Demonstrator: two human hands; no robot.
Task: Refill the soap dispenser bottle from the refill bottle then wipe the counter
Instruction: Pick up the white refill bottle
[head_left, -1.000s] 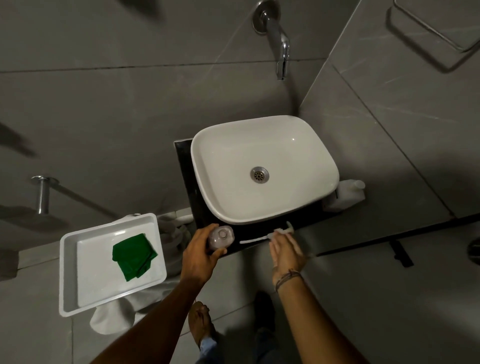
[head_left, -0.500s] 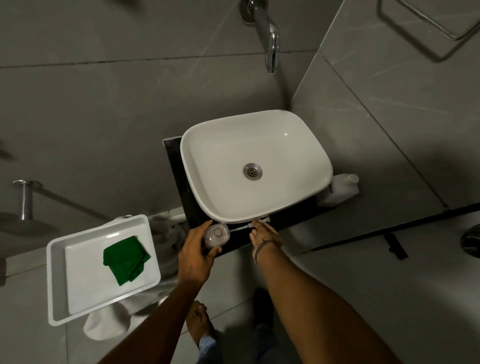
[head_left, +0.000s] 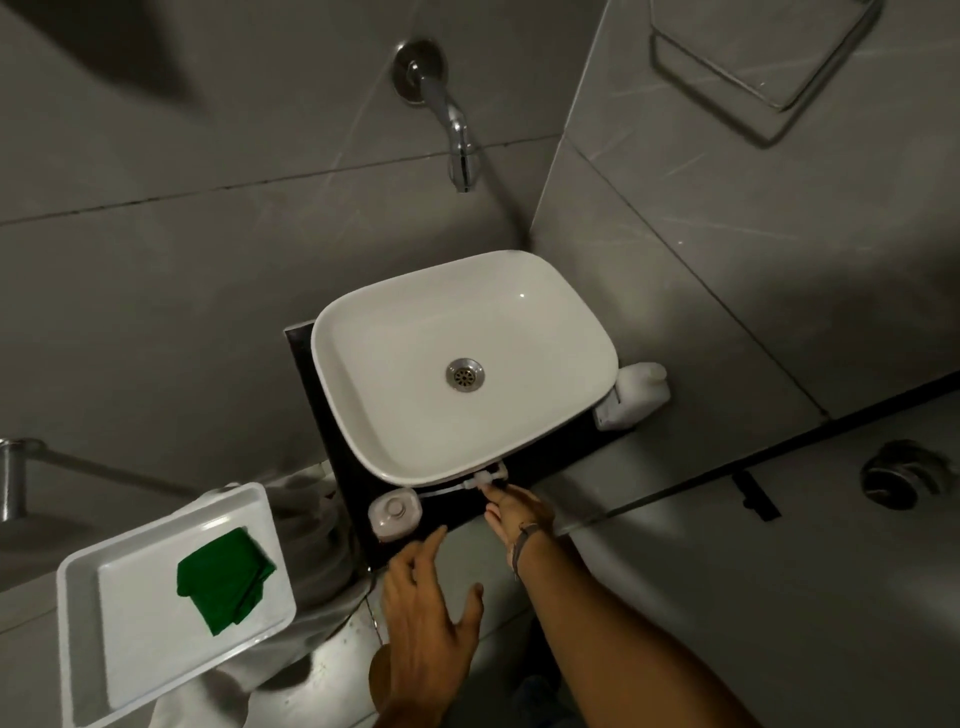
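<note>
The small clear soap dispenser bottle stands open-topped on the black counter at the front left of the white basin. Its pump head with the long tube lies on the counter under the basin's front rim. My right hand rests its fingertips on the pump head. My left hand hovers below the dispenser bottle with fingers spread, holding nothing. The white refill bottle stands on the counter to the right of the basin. A folded green cloth lies in a white tray at lower left.
A chrome wall tap juts over the basin. The tray sits on a white toilet cistern. A metal rail hangs on the right wall and a chrome fitting sticks from the left wall. A floor drain is at right.
My left hand has let go of the dispenser bottle and pulled back toward me. My right hand has laid the pump head and tube on the counter under the basin rim.
</note>
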